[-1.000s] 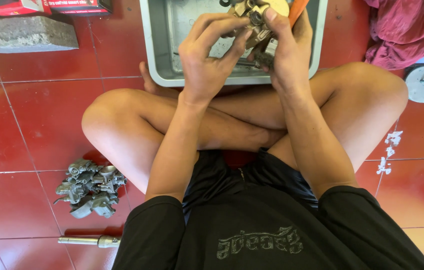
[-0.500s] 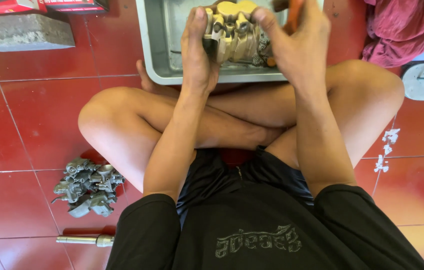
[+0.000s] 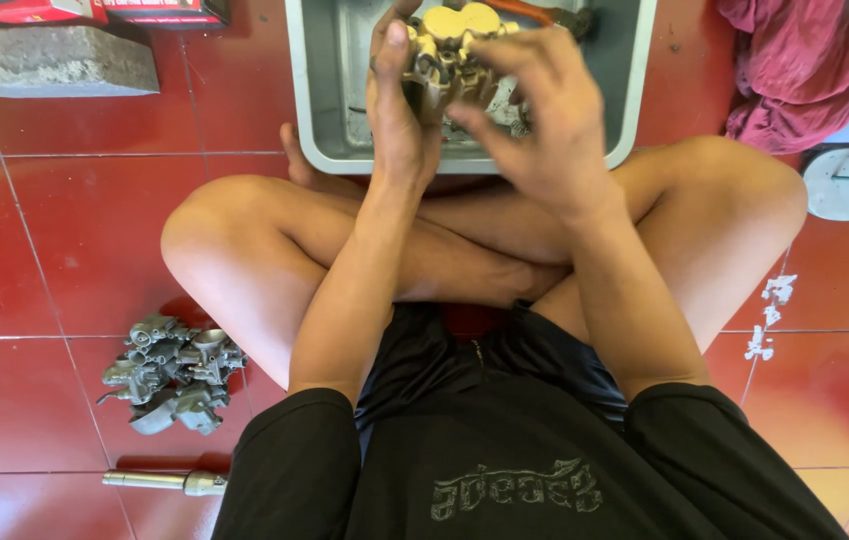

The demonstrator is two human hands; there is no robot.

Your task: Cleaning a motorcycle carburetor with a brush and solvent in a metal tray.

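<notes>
— Head view from above: what fills most of it?

— Red tiled floor (image 3: 55,230), with a person sitting cross-legged on it, knees spread toward the left and right edges of the frame.

— And next in size?

— Grey metal tray (image 3: 317,90) at top centre, just beyond the crossed shins. A pink cloth (image 3: 795,70) is bunched in the upper right corner, and a grey stone block (image 3: 50,60) lies in the upper left.

— Where are the hands?

— Both are raised over the tray. The left hand (image 3: 400,115) grips a tan and grey metal carburetor body (image 3: 450,45) from its left side, thumb up along it. The right hand (image 3: 545,120) wraps around from the right, fingers (image 3: 505,45) curled across the part. Both are clenched on that part.

— Anything smaller?

— A pile of grey carburetor parts (image 3: 173,372) sits at lower left, near the left thigh, and a slim metal tool (image 3: 160,483) lies just below it. White scraps (image 3: 767,315) dot the tile at right.
</notes>
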